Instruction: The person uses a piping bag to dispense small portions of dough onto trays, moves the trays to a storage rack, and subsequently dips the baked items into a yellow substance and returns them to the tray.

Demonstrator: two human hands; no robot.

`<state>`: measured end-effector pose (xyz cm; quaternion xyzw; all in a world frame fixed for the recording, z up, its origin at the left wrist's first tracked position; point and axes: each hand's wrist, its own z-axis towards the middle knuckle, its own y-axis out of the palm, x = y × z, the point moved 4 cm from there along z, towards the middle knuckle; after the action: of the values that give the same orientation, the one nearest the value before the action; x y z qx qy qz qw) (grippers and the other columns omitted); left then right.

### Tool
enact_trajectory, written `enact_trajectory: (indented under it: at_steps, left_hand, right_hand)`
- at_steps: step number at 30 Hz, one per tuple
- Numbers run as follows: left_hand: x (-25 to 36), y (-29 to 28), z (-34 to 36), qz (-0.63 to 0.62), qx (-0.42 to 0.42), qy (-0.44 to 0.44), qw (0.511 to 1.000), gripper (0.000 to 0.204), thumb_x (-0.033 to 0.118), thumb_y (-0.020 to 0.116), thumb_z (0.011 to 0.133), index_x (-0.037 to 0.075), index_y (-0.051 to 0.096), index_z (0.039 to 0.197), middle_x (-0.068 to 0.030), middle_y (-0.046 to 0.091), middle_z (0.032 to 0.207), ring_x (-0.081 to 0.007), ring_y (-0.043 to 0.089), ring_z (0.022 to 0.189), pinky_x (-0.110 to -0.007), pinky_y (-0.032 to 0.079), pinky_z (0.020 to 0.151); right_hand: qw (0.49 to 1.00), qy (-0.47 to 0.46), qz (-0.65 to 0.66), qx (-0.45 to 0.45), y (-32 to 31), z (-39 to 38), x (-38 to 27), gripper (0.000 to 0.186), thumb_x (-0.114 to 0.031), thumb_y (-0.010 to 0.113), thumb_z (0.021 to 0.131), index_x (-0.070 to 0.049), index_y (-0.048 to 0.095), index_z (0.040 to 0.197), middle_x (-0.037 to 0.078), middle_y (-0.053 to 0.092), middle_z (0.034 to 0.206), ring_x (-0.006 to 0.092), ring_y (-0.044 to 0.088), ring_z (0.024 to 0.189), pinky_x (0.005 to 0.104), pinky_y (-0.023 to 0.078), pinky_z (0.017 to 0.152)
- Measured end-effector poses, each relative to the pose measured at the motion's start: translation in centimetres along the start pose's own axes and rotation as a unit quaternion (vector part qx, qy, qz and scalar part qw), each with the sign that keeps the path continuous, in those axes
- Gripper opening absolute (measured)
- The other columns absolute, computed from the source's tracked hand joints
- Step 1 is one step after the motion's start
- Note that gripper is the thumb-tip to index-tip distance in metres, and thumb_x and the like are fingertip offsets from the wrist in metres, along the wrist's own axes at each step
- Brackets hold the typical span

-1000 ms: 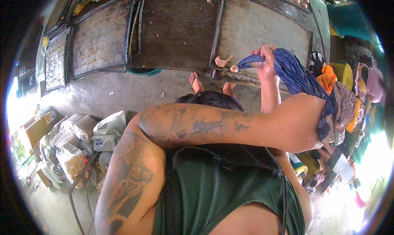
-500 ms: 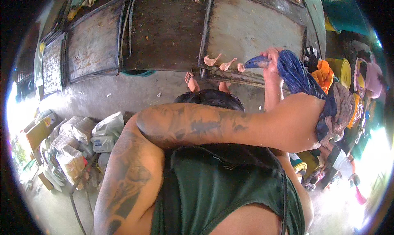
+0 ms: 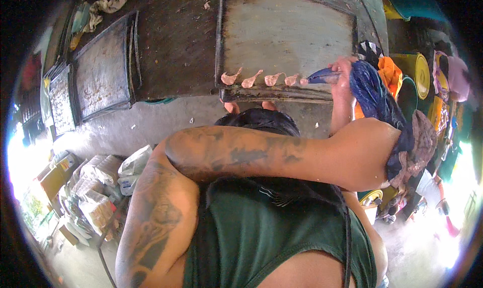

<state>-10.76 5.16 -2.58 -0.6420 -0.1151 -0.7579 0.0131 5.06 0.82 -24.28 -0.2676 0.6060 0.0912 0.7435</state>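
My right hand (image 3: 342, 74) is closed round the narrow front end of a dark blue piping bag (image 3: 375, 89). Its tip points left, at the near edge of a flat metal tray (image 3: 289, 34). A small pink dollop (image 3: 303, 81) sits right at the tip. To its left, several pink teardrop-shaped dollops of soft dough (image 3: 271, 79) lie in a row with thin tails. My tattooed left arm crosses in front of me to the right. The left hand (image 3: 375, 149) meets the wide upper part of the bag, beside a greyish cloth (image 3: 424, 132); its fingers are hidden.
The tray lies on a dark, stained table (image 3: 176, 46). More trays (image 3: 100, 66) stand at the left. Yellow tins (image 3: 415, 74) and an orange cloth (image 3: 390, 74) are close by on the right. Plastic-wrapped packages (image 3: 98, 187) lie on the floor at the left.
The piping bag's tip has moved right along the tray edge. More pink dollops now lie in the row behind it. The table and trays sit farther left in the view.
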Motion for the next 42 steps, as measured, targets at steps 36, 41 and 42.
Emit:
enact_trajectory:
  at_steps: [36, 41, 42]
  left_hand:
    - [5.4, 1.7, 3.6, -0.127, -0.005, 0.179, 0.975, 0.017, 0.016, 0.069, 0.068, -0.001, 0.064, 0.069, -0.0238, 0.062, 0.067, -0.042, 0.065, 0.07, -0.047, 0.051, 0.062]
    - [3.6, -4.9, -0.6, -0.063, 0.045, -0.014, 0.997, 0.024, 0.017, 0.071, 0.07, 0.001, 0.062, 0.085, -0.0239, 0.064, 0.075, -0.0436, 0.064, 0.075, -0.049, 0.05, 0.065]
    - [3.2, -6.1, -1.7, -0.01, 0.106, -0.005, 0.994, 0.02, 0.018, 0.069, 0.073, 0.001, 0.064, 0.083, -0.0239, 0.064, 0.075, -0.0435, 0.065, 0.077, -0.049, 0.051, 0.066]
  right_hand:
    - [0.975, -0.141, 0.164, 0.045, -1.1, 4.3, -4.6, 0.034, -0.006, 0.072, 0.088, -0.004, 0.049, 0.113, 0.012, 0.063, 0.101, 0.0238, 0.064, 0.098, 0.0401, 0.053, 0.092]
    - [0.812, 0.093, 0.551, -0.17, 12.5, 1.3, -5.4, 0.029, -0.02, 0.073, 0.088, -0.007, 0.055, 0.108, 0.014, 0.063, 0.1, 0.0307, 0.063, 0.097, 0.0527, 0.05, 0.092]
    - [0.808, 0.097, 0.553, -0.182, 14.7, 0.7, -5.0, 0.029, -0.02, 0.073, 0.088, -0.007, 0.055, 0.108, 0.014, 0.063, 0.1, 0.0307, 0.063, 0.097, 0.0527, 0.05, 0.092]
